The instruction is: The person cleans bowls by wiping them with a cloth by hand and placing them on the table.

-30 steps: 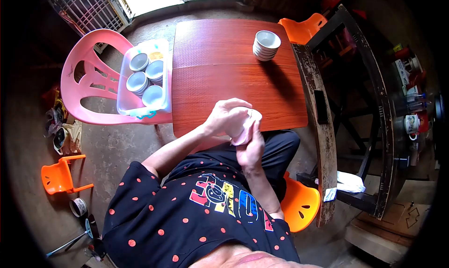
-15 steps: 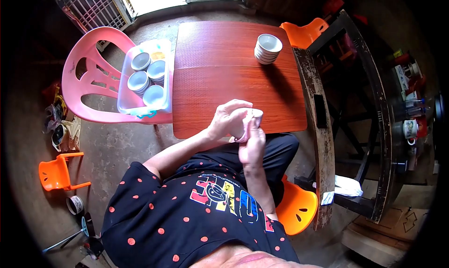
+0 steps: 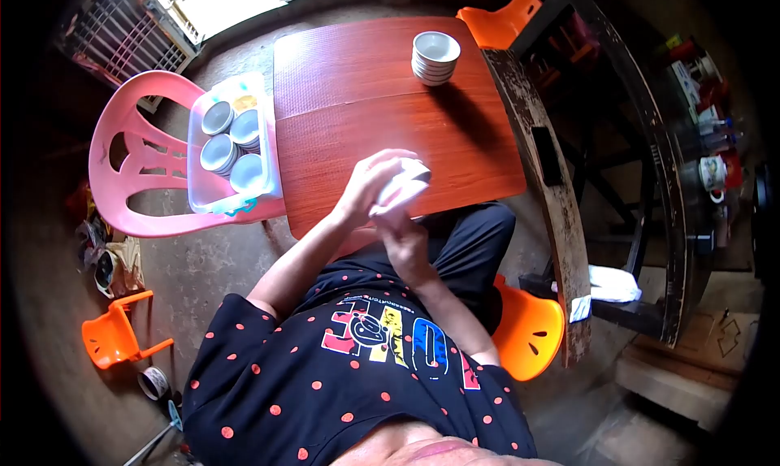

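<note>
My left hand [image 3: 363, 187] is wrapped round a small white bowl [image 3: 417, 172], which is tilted and partly covered. Below it, my right hand [image 3: 406, 245] grips a pale pink cloth [image 3: 400, 199] pressed against the bowl. Both hands are over the near edge of the red-brown table [image 3: 349, 133]. A stack of white bowls [image 3: 435, 50] stands upright at the table's far right. To the left, a clear plastic box [image 3: 195, 169] holds several stacks of bowls [image 3: 218, 153].
The box rests on a pink chair [image 3: 114, 169]. Along the table's right side runs a worn wooden bench [image 3: 528, 117] with a black phone [image 3: 546, 156] on it. Orange chairs stand at the far right [image 3: 500, 23], near right [image 3: 530, 332] and lower left [image 3: 114, 336].
The view has shifted. My hands have turned the bowl, and the cloth now lies spread over more of it. My right hand has moved lower and to the left.
</note>
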A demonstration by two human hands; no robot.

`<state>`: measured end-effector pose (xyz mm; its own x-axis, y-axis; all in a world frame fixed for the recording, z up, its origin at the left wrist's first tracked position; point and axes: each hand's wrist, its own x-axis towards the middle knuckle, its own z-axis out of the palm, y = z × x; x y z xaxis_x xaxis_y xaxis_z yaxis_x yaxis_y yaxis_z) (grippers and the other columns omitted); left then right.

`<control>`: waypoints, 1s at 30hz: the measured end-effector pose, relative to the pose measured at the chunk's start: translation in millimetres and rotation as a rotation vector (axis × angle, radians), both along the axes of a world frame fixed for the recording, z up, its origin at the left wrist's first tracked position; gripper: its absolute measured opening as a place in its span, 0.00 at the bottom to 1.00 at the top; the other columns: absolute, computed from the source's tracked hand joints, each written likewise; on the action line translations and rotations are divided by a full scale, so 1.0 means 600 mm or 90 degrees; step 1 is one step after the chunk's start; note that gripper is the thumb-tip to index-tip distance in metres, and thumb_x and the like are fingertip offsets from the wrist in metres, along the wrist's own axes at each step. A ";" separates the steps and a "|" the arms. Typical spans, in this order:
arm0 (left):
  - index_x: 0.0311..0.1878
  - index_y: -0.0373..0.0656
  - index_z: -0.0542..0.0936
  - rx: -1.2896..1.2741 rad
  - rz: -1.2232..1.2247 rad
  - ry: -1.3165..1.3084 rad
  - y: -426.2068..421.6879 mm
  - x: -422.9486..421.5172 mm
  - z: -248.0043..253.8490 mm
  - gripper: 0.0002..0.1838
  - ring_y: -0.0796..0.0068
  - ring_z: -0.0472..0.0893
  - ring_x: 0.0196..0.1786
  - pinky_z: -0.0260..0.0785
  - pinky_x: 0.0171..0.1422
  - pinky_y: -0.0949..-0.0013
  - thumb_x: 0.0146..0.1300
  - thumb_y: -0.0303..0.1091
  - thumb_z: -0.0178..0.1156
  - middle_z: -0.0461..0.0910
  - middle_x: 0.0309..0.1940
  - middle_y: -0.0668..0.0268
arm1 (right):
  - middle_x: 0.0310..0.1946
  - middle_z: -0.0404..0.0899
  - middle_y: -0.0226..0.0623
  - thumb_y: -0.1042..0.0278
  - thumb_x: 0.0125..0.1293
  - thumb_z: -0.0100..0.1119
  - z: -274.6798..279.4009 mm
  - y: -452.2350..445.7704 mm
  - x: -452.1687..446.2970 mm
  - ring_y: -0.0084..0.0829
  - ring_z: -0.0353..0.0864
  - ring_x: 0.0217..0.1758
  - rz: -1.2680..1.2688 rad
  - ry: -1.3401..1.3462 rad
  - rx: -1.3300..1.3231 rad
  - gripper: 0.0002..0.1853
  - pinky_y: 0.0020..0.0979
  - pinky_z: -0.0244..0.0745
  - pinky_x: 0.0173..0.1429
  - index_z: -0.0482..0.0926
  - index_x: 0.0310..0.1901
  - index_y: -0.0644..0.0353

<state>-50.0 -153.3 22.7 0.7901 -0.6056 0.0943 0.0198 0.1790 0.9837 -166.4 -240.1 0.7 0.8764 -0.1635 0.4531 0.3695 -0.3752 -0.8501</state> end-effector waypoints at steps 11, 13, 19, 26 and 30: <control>0.45 0.43 0.78 0.099 0.053 0.451 0.005 0.006 -0.013 0.18 0.76 0.81 0.35 0.75 0.36 0.70 0.66 0.49 0.55 0.81 0.35 0.63 | 0.52 0.73 0.56 0.52 0.71 0.47 -0.034 -0.021 0.005 0.51 0.73 0.58 0.086 -0.017 -0.184 0.25 0.48 0.64 0.63 0.67 0.60 0.65; 0.44 0.44 0.78 -0.012 0.094 0.559 -0.001 -0.011 0.001 0.16 0.76 0.81 0.34 0.75 0.37 0.71 0.66 0.47 0.56 0.82 0.34 0.64 | 0.49 0.74 0.56 0.51 0.72 0.45 -0.007 -0.020 0.000 0.54 0.74 0.54 0.166 0.053 0.090 0.25 0.45 0.70 0.57 0.67 0.57 0.67; 0.45 0.43 0.78 0.138 0.127 0.473 0.007 0.004 -0.013 0.18 0.70 0.81 0.37 0.74 0.43 0.65 0.64 0.49 0.57 0.82 0.36 0.61 | 0.51 0.75 0.59 0.65 0.59 0.61 -0.026 -0.040 0.033 0.52 0.74 0.58 0.047 -0.043 -0.374 0.26 0.46 0.67 0.65 0.72 0.57 0.72; 0.47 0.41 0.78 -0.041 0.128 0.523 -0.005 -0.008 -0.042 0.18 0.73 0.81 0.35 0.74 0.39 0.70 0.64 0.45 0.58 0.81 0.35 0.63 | 0.48 0.76 0.59 0.68 0.62 0.60 -0.024 -0.036 0.018 0.54 0.77 0.53 0.122 -0.001 -0.131 0.25 0.46 0.70 0.61 0.69 0.58 0.73; 0.44 0.42 0.77 0.099 0.065 0.527 0.010 0.004 -0.044 0.18 0.71 0.82 0.33 0.76 0.36 0.66 0.63 0.49 0.57 0.82 0.33 0.60 | 0.51 0.74 0.59 0.68 0.65 0.57 -0.041 -0.063 0.024 0.54 0.75 0.54 0.161 -0.016 -0.258 0.24 0.44 0.70 0.60 0.68 0.59 0.70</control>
<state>-47.6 -147.6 -3.7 0.6194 -0.4853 -0.6171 0.7353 0.0830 0.6727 -151.8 -278.2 -23.8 0.8541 0.2480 0.4571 0.5102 -0.5699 -0.6441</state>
